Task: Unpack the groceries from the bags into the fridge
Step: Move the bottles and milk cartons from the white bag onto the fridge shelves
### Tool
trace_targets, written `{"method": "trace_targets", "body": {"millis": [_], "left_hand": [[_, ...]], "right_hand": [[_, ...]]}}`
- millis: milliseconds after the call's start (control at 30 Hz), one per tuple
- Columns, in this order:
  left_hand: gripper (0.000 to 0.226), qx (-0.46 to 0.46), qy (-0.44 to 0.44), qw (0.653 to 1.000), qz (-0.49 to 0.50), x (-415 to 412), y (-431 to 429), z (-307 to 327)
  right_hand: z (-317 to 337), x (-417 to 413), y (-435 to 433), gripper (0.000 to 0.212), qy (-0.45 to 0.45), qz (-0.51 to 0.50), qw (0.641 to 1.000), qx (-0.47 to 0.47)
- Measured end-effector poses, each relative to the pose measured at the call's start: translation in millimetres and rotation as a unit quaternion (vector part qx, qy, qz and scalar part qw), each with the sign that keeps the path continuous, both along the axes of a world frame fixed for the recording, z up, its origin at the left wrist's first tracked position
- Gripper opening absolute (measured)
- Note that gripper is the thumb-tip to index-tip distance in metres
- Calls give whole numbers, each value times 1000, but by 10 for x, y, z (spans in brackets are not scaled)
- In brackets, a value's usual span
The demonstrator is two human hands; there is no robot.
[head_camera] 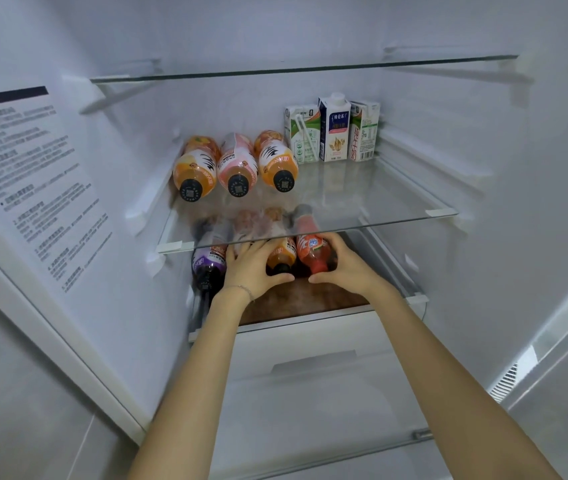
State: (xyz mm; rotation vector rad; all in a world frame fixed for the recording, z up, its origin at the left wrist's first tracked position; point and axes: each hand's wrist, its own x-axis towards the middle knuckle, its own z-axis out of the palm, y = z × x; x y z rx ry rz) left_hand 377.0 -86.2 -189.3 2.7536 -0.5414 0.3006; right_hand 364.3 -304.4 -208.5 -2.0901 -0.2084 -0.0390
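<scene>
Fridge (483,133) interior, white walls, door (33,174) with a printed sheet swung open on the left, closed drawer (310,358) at the bottom. Top shelf (310,69) held nothing that showed. Middle shelf (379,195) already stocked: three cartons (334,129) upright at the back right, three orange and pink bottles (238,166) lying side by side at the left, caps forward. Lower shelf (310,299) was being filled, with a row of bottles lying down: purple bottle (206,268) at the far left, pale bottle (253,223) next, amber bottle (280,258), then red bottle (315,252). Left hand (251,268) lay over the pale bottle, fingers curled round it, and hid most of it. Right hand (344,268) wrapped the red bottle, fingers over the top, thumb under. Probably nudging the row straight. The task looked well along, ten items in. Bags were out of view, so what was left could not be told. Shelf room remained on the right.
</scene>
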Motion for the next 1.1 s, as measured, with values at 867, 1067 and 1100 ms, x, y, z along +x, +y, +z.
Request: {"method": "trace_targets", "body": {"millis": [867,1067,1100], "left_hand": [[64,-73,-150,986,-3,-850,-92,-97],[64,-79,-157,983,-48,-1474,-330,-2],[65,-85,-159,982,-57,-1617,-421,41]], "right_hand": [[326,-1462,100,93,-87,-100,951,-279],[531,-2300,-11,86,-126,-101,937,-311],[568,-2486,-49,85,-127,-103,937,-308]]}}
